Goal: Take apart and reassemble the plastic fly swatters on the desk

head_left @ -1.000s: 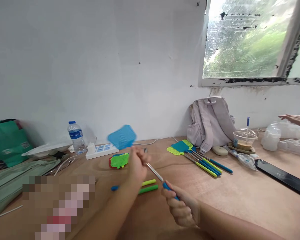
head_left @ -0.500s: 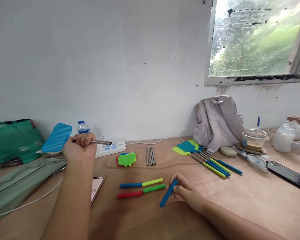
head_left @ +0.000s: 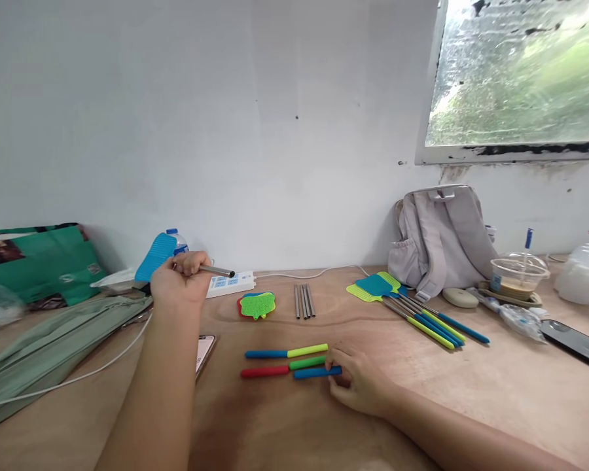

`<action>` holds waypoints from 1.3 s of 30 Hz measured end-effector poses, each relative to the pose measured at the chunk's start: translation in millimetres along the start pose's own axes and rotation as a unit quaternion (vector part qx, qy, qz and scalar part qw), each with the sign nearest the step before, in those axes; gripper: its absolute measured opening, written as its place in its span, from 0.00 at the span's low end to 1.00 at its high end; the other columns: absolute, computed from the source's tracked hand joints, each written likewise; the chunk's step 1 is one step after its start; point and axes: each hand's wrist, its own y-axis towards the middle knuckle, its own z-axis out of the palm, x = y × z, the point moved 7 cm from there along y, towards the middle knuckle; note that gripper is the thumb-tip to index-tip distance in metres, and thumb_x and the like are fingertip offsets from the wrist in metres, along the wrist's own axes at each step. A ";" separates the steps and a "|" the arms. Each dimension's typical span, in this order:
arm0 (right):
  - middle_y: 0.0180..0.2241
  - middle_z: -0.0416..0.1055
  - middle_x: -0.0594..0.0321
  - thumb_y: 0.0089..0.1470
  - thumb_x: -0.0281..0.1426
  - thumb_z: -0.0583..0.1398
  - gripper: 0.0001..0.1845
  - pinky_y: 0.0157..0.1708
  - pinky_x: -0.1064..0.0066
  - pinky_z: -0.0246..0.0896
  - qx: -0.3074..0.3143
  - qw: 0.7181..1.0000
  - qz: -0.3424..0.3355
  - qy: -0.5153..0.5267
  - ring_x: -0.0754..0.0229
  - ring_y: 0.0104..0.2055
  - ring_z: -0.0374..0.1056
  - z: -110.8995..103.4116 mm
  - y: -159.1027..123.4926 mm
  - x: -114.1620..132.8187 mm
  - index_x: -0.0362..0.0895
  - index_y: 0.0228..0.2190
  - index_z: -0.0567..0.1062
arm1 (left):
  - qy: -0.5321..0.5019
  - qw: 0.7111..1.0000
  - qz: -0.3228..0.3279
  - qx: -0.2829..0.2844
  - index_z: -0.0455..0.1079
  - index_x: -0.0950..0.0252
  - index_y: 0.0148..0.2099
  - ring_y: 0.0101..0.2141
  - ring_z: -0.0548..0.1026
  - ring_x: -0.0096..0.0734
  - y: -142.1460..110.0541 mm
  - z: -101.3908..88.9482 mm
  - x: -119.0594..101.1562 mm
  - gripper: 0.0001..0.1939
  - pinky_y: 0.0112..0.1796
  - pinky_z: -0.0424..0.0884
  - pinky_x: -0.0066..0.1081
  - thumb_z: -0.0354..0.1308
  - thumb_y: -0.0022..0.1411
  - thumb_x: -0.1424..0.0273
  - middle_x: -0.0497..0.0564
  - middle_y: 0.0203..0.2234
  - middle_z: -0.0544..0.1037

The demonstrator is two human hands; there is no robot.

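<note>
Raised at the left, my left hand point(head_left: 184, 278) is closed round the metal rod of a blue-headed fly swatter point(head_left: 156, 256); the rod's bare end points right. My right hand point(head_left: 358, 379) pinches the right end of a blue handle point(head_left: 311, 373) that lies level at the table surface. Just behind it are a green handle point(head_left: 304, 362) and a red handle point(head_left: 265, 371), end to end. A second row holds a blue handle point(head_left: 266, 354) and a yellow handle point(head_left: 308, 350). Farther back are stacked swatter heads point(head_left: 258, 305) and several metal rods point(head_left: 304, 301).
Whole fly swatters point(head_left: 425, 320) lie fanned at the right, before a grey backpack point(head_left: 436, 242). Farther right are a plastic cup point(head_left: 519, 271) and a black phone-like slab point(head_left: 576, 343). At left are a power strip point(head_left: 230, 282), a phone point(head_left: 205, 350), green fabric point(head_left: 63, 347) and a green bag point(head_left: 53, 261).
My right hand has laid the tilted blue handle down level, in front of the green one. My left hand still holds the swatter rod. The whole view has shifted slightly.
</note>
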 end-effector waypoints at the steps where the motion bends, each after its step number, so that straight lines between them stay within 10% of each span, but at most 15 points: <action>1: 0.28 0.65 0.64 0.35 0.21 0.52 0.12 0.30 0.73 0.53 0.001 1.000 -0.001 -0.006 0.61 0.31 0.60 1.0 1.8 -1.6 0.45 0.26 0.65 | 0.001 1.000 0.015 -0.015 0.38 0.63 0.20 0.09 0.45 0.19 -3.0 1.1 0.7 0.17 0.10 0.49 0.20 0.27 0.62 0.74 0.41 0.09 0.44; 16: 0.28 0.66 0.63 0.36 0.22 0.53 0.11 0.30 0.73 0.53 0.011 1.000 -0.012 -0.025 0.62 0.30 0.60 14.6 17.6 -6.8 0.44 0.27 0.65 | 0.086 0.995 -0.055 -0.016 0.45 0.63 0.22 0.09 0.47 0.17 -13.5 10.4 42.5 0.18 0.11 0.49 0.19 0.32 0.65 0.73 0.38 0.10 0.46; 24: 0.29 0.62 0.63 0.38 0.22 0.55 0.10 0.31 0.71 0.55 -0.074 0.989 -0.053 0.113 0.62 0.31 0.58 -13.5 26.5 14.1 0.45 0.28 0.64 | 0.421 0.887 -0.159 0.100 0.59 0.66 0.26 0.09 0.49 0.14 -33.5 20.1 85.6 0.11 0.11 0.47 0.16 0.46 0.60 0.68 0.39 0.12 0.54; 30: 0.28 0.58 0.66 0.41 0.27 0.58 0.16 0.27 0.73 0.55 -0.218 0.888 0.019 0.405 0.66 0.29 0.57 -85.6 69.8 50.4 0.45 0.35 0.62 | 0.515 0.838 -0.079 0.163 0.59 0.60 0.33 0.08 0.51 0.13 -48.4 28.6 112.0 0.06 0.11 0.47 0.16 0.52 0.56 0.65 0.38 0.14 0.60; 39: 0.25 0.62 0.68 0.37 0.30 0.60 0.19 0.15 0.75 0.50 -0.201 0.741 0.099 0.634 0.68 0.20 0.56 -88.8 101.8 54.2 0.43 0.34 0.62 | 0.548 0.800 -0.036 0.240 0.62 0.65 0.28 0.20 0.65 0.21 -73.5 33.9 150.2 0.06 0.23 0.62 0.22 0.54 0.54 0.68 0.46 0.21 0.68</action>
